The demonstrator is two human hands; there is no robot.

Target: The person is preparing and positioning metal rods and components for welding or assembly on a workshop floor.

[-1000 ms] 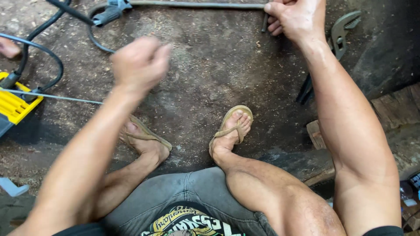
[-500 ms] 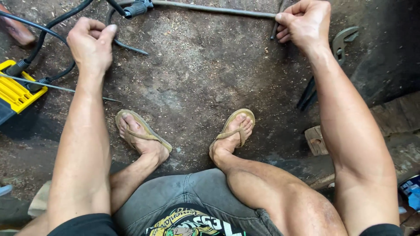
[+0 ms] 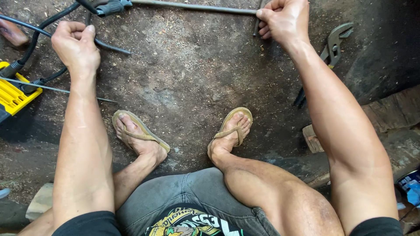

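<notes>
Welding machine (image 3: 13,94): we see bright yellow with black
Cables (image 3: 41,26): we note black
Rod (image 3: 192,7): we see dull grey
Sandals (image 3: 138,133): we see tan
Shorts (image 3: 183,194): we note faded grey
Pliers (image 3: 334,41): we see grey metal

Big slip-joint pliers (image 3: 333,43) lie on the dirt floor (image 3: 188,83) at the right, near a worn wooden board (image 3: 385,116). A yellow machine (image 3: 13,94) sits at the left edge with black cables (image 3: 26,52) running to it. Both feet wear tan sandals (image 3: 139,135).
</notes>
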